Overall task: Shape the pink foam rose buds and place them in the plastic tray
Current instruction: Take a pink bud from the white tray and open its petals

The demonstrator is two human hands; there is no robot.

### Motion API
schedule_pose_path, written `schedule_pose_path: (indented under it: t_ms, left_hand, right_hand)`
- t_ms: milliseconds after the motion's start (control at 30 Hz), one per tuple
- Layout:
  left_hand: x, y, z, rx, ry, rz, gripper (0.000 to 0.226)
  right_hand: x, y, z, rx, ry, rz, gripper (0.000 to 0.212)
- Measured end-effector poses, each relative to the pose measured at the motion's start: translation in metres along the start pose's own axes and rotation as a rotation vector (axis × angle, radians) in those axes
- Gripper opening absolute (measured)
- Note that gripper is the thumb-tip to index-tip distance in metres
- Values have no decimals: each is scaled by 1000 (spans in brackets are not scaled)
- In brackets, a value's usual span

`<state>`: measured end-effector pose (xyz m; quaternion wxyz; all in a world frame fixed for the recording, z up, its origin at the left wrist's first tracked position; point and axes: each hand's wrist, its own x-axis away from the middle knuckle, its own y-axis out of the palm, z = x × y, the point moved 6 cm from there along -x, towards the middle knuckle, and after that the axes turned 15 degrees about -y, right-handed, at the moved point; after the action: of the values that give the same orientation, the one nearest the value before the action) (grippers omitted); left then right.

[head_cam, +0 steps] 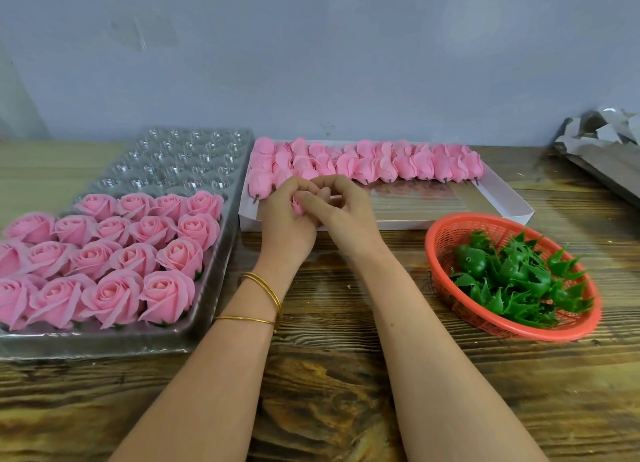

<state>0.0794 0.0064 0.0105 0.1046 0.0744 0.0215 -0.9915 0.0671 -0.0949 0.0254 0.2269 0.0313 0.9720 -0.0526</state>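
Over the middle of the dark, grained wooden tabletop [329, 375] the two hands meet with their fingers curled inward around one small pink foam rose bud [298, 203]. The left hand [287, 219] cups the bud from the side and hides most of it, and the right hand [346, 212] closes in from the other side, its thumb and forefinger pinching at the bud's top, where the fingertips of both hands touch. Thin gold bangles [266, 288] circle the left wrist. To the left lies the clear plastic tray with round cells [104, 340]; its near half is packed with opened pink foam roses [138, 253] sitting upright in rows, while the far cells show bare plastic. Just behind the hands stands a shallow white cardboard box [415, 223], with closed pink foam buds on short stems [381, 163] lined up along its far side. To the right, near the right forearm, a round red plastic mesh basket [519, 333] holds a heap of green plastic calyxes [512, 278]. Crumpled grey paper [606, 132] lies at the far right edge, against the pale grey wall [311, 63].
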Motion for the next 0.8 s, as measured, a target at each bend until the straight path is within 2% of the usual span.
schedule_pose_path:
  t_ms: [400, 567, 700, 800]
  left_hand:
    - [0, 2, 1, -45, -5, -6, 25]
    - [1, -1, 2, -69, 9, 11, 24]
    - [-1, -4, 2, -103, 17, 52, 37]
    - [0, -4, 2, -136, 22, 62, 39]
  right_hand:
    - [-2, 0, 2, 13, -18, -20, 11]
    - [-3, -3, -4, 36, -41, 0, 15]
    - [-7, -16, -9, 39, -31, 87, 10]
    - [-9, -30, -19, 106, -96, 189, 11]
